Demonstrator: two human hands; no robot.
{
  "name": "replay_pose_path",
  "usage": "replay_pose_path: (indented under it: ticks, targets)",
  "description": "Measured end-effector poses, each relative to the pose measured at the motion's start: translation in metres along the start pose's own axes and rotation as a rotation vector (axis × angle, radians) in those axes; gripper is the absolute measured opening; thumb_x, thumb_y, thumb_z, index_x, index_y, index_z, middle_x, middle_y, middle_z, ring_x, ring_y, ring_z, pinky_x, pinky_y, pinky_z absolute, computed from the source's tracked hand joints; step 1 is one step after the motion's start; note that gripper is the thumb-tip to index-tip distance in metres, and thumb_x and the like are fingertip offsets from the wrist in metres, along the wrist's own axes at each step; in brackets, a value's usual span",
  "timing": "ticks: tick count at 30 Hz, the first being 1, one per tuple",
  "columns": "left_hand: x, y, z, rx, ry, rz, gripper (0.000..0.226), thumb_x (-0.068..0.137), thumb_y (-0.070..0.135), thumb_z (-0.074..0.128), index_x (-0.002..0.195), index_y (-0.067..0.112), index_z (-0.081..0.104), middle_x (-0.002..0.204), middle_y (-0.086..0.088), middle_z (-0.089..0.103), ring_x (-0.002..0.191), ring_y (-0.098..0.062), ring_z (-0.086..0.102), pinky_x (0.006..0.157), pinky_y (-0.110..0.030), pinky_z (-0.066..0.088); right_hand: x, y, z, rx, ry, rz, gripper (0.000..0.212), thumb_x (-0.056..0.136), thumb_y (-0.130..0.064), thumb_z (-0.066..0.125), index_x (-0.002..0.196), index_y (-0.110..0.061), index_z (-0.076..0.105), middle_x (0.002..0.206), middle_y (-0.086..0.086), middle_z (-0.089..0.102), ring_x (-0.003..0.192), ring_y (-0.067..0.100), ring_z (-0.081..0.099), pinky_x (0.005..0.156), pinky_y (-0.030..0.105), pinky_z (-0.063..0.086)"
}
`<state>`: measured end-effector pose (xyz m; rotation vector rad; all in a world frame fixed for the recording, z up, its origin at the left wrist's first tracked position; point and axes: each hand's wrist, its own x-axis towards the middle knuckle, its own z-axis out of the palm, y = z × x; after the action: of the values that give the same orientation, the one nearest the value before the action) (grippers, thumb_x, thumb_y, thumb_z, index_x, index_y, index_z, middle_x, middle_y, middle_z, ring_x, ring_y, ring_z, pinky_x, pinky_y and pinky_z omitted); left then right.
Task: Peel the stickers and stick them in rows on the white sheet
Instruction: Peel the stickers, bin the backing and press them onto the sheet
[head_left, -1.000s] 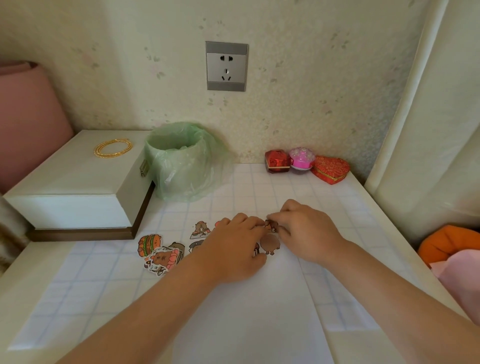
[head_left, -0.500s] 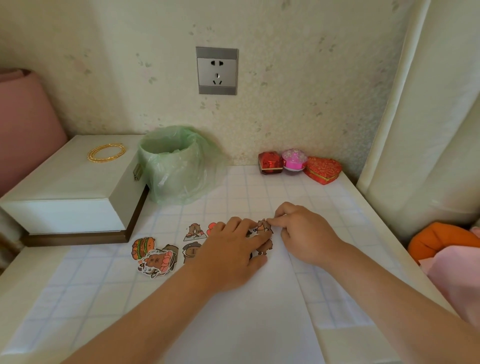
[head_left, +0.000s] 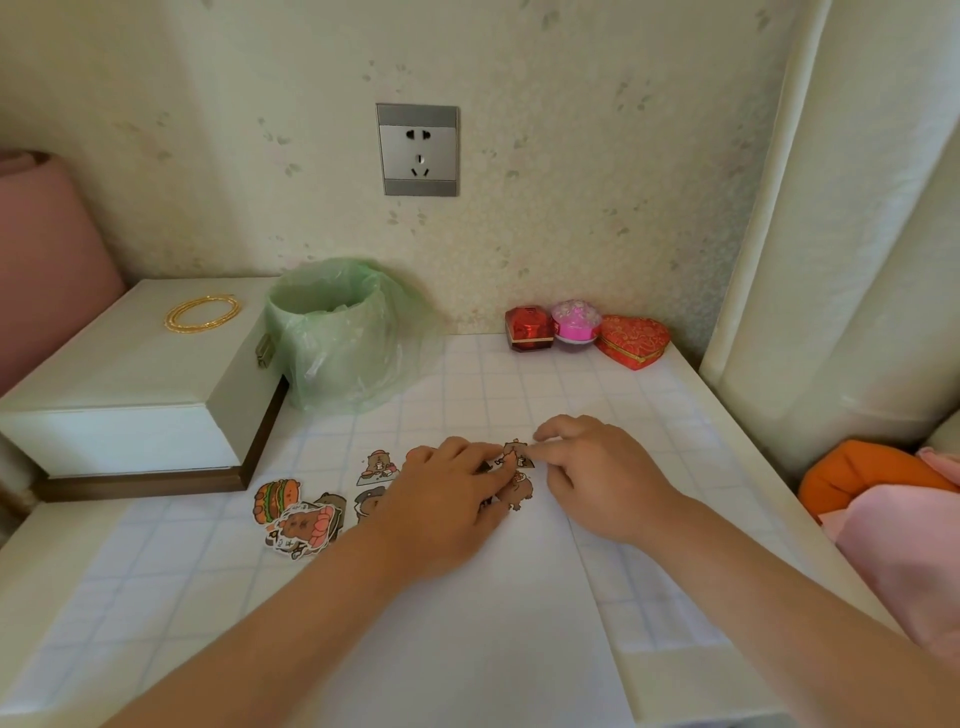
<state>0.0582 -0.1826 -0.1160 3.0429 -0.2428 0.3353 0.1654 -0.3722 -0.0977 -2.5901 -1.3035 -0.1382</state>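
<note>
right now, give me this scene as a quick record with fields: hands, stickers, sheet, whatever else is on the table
left hand: fingers laid out flat, tips touching the small sticker
right hand: pinches that sticker's right edge
brown sticker: on the white sheet, just nearer than the small one
loose stickers: heap left of the sheet
sheet: mostly bare
at the back: bin, white box with gold bangles, three gift boxes
</note>
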Motion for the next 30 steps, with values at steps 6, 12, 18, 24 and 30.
replay_pose_path:
  ticks: [6,12,18,24,30]
  targets:
    - [0.0,0.001,0.002,0.066,0.085,0.035,0.046,0.093,0.047,0.035,0.119,0.03,0.069,0.12,0.012,0.067,0.098,-0.016,0.065,0.066,-0.035,0.051,-0.017,-0.003,0.002,-0.102,0.028,-0.1,0.046,0.083,-0.028,0.038,0.114,-0.03,0.073,0.121,-0.01,0.068,0.091,0.019,0.059,0.073,0.033,0.045]
    - [0.002,0.005,-0.009,-0.016,0.069,0.008,0.049,0.092,0.047,0.028,0.11,0.03,0.071,0.115,0.015,0.069,0.099,-0.017,0.064,0.069,-0.035,0.051,-0.021,-0.002,-0.002,-0.12,0.055,-0.162,0.035,0.087,-0.026,0.048,0.109,-0.031,0.074,0.123,-0.018,0.068,0.081,0.015,0.056,0.076,0.037,0.044]
    - [0.008,0.002,-0.013,-0.142,-0.03,-0.086,0.072,0.081,0.054,0.01,0.105,0.028,0.072,0.119,0.015,0.069,0.115,-0.014,0.057,0.081,-0.037,0.051,-0.015,-0.002,0.004,0.036,0.048,-0.026,0.038,0.081,-0.024,0.05,0.114,-0.026,0.068,0.116,-0.016,0.065,0.097,0.014,0.057,0.081,0.033,0.045]
    - [0.01,0.0,0.001,-0.029,0.052,-0.042,0.04,0.095,0.052,0.036,0.11,0.026,0.062,0.108,0.013,0.062,0.096,-0.016,0.054,0.074,-0.033,0.045,-0.007,-0.006,0.001,-0.109,-0.06,0.021,0.059,0.082,-0.035,0.029,0.132,-0.025,0.058,0.115,-0.006,0.053,0.099,0.017,0.048,0.079,0.029,0.033]
    - [0.014,0.002,0.005,0.016,0.023,-0.05,0.061,0.093,0.058,0.028,0.137,0.024,0.054,0.118,0.006,0.057,0.104,-0.021,0.053,0.08,-0.039,0.047,0.002,-0.011,-0.002,-0.216,-0.077,0.03,0.052,0.083,-0.032,0.033,0.127,-0.025,0.059,0.108,-0.004,0.053,0.092,0.019,0.049,0.078,0.036,0.04]
